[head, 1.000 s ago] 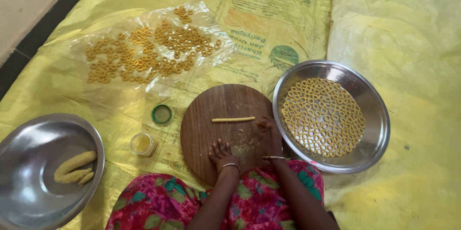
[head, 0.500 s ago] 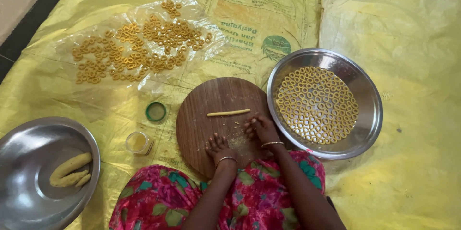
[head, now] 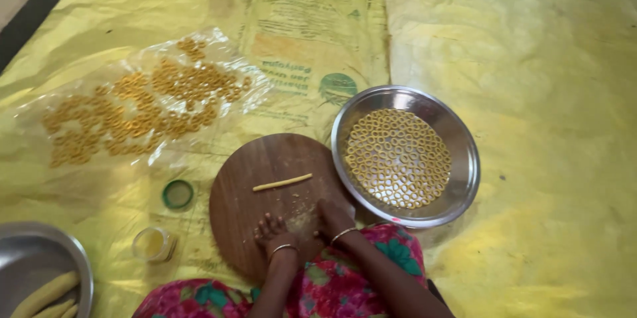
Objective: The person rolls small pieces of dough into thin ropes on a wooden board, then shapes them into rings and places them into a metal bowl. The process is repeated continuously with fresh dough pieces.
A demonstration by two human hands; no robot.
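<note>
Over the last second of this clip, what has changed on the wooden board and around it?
Both hands have shifted on the round wooden board: the right hand slid in from the board's right edge toward its near middle, and the left hand now rests close beside it. Neither has picked anything up. The thin dough stick, the steel plate of dough rings, the green lid and the small jar stayed put.

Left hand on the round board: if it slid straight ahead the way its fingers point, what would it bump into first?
Probably the thin dough stick lying on the wooden board. The left hand points up the board toward it, with only bare wood and crumbs between.
</note>
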